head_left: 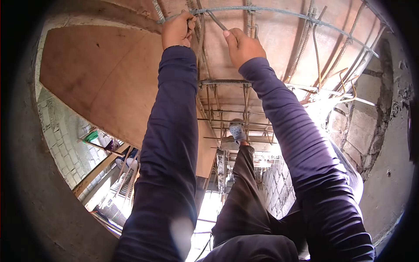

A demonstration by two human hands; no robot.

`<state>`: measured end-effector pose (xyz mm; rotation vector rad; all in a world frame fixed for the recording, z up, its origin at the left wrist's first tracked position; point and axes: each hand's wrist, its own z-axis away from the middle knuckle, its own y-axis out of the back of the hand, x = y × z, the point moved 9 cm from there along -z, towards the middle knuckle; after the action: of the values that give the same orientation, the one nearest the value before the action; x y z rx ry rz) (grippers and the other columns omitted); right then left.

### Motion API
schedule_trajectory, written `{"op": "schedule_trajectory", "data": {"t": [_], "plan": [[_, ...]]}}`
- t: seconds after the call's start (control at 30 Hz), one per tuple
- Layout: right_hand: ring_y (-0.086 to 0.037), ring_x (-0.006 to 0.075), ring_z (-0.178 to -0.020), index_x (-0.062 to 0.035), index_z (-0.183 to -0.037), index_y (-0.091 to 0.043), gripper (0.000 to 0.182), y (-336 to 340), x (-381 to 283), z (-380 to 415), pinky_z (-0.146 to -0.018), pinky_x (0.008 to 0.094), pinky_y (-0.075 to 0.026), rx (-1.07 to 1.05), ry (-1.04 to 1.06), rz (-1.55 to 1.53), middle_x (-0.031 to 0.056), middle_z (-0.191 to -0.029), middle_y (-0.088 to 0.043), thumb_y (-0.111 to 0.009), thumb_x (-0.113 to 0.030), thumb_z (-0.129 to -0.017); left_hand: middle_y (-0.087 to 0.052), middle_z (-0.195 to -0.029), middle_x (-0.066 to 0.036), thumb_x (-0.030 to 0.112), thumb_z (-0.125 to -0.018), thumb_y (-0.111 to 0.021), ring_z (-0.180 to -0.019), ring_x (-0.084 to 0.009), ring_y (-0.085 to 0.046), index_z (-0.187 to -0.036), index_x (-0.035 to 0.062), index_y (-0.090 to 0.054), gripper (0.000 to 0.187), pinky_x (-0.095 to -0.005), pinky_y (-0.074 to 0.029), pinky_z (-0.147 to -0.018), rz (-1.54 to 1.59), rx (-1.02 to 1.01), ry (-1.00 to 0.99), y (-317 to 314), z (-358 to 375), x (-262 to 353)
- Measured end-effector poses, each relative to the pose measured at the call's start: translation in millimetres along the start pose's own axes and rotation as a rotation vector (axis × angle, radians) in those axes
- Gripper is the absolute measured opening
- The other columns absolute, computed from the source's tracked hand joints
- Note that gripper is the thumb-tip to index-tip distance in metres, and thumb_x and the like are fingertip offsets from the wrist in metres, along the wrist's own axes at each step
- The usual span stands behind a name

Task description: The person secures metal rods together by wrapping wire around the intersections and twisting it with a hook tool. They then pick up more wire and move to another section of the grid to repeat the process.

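At the top of the view, my left hand (178, 31) is closed, its curled fingers against the end of a long horizontal rebar (279, 12). Whatever is pinched inside those fingers is hidden. My right hand (245, 47) is wrapped around a short, thin metal rod (215, 20). The rod slants up and left from my thumb, and its far tip meets the horizontal rebar just right of my left hand. Behind both hands stands a brown plywood panel (273, 41) with several upright rebars (301, 43) in front of it.
A large plywood sheet (100, 74) fills the left. A rough concrete block wall (355, 120) stands on the right, with bent rebar ends (347, 85) sticking out. My foot in a grey clog (237, 131) rests on a ledge among bars. Lower left, timber (100, 170) spans a drop.
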<state>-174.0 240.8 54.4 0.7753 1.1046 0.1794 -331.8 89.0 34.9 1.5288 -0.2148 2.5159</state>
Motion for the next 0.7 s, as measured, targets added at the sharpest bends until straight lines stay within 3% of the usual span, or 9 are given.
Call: {"op": "schedule_trajectory", "data": {"t": [0.17, 0.5, 0.57, 0.6, 0.67, 0.7], "plan": [[-0.068, 0.0421, -0.095, -0.0119, -0.122, -0.065, 0.047, -5, 2, -8, -0.085, 0.0513, -0.053, -0.025, 0.038, 0.212, 0.0200, -0.098, -0.073, -0.039, -0.048, -0.106, -0.053, -0.057, 0.002, 0.015, -0.089, -0.065, -0.042, -0.0089, -0.032, -0.084, 0.0016, -0.069, 0.015, -0.0291, -0.025, -0.043, -0.013, 0.067, -0.057, 5, 5, 6], [-0.067, 0.0449, -0.091, -0.0135, -0.122, -0.066, 0.050, -24, 1, 1, -0.083, 0.0524, -0.052, -0.022, -0.047, 0.142, 0.0231, -0.092, -0.072, -0.041, -0.052, -0.105, -0.057, -0.062, 0.001, 0.016, -0.092, -0.063, -0.043, -0.0091, -0.037, -0.091, -0.0017, -0.070, 0.019, -0.0282, -0.026, -0.042, -0.009, 0.012, -0.043, 9, 5, -1], [-0.070, 0.0362, -0.088, -0.0107, -0.116, -0.066, 0.044, -28, -1, -2, -0.075, 0.0467, -0.054, 0.000, -0.037, 0.089, 0.0209, -0.087, -0.073, -0.041, -0.045, -0.106, -0.058, -0.062, 0.001, 0.015, -0.092, -0.064, -0.044, -0.0093, -0.038, -0.091, -0.0014, -0.071, 0.018, -0.0279, -0.027, -0.042, -0.006, 0.007, -0.043, 9, 8, -1], [-0.070, 0.0362, -0.088, -0.0107, -0.116, -0.066, 0.044, -29, 0, -3, -0.075, 0.0467, -0.054, 0.000, -0.040, 0.086, 0.0209, -0.087, -0.073, -0.041, -0.045, -0.106, -0.058, -0.063, 0.001, 0.014, -0.093, -0.064, -0.044, -0.0094, -0.039, -0.092, -0.0011, -0.071, 0.017, -0.0276, -0.028, -0.043, 0.000, -0.007, -0.048, 5, 10, 0], [-0.061, 0.0204, -0.062, -0.0080, -0.119, -0.067, 0.046, -58, 11, 4, -0.060, 0.0359, -0.050, -0.321, -0.401, -0.726, 0.0043, -0.063, -0.060, -0.048, -0.048, -0.105, -0.062, -0.067, 0.000, 0.014, -0.093, -0.065, -0.046, -0.0087, -0.041, -0.092, -0.0010, -0.071, 0.016, -0.0270, -0.030, -0.043, -0.023, 0.030, -0.039, 5, 14, -5], [-0.061, 0.0204, -0.062, -0.0080, -0.119, -0.067, 0.046, -55, 11, 3, -0.060, 0.0359, -0.050, -0.319, -0.399, -0.726, 0.0043, -0.063, -0.060, -0.048, -0.048, -0.105, -0.065, -0.070, -0.001, 0.013, -0.093, -0.065, -0.048, -0.0081, -0.043, -0.093, -0.0009, -0.071, 0.015, -0.0264, -0.031, -0.044, -0.045, 0.074, -0.028, 8, 18, -8]]}}
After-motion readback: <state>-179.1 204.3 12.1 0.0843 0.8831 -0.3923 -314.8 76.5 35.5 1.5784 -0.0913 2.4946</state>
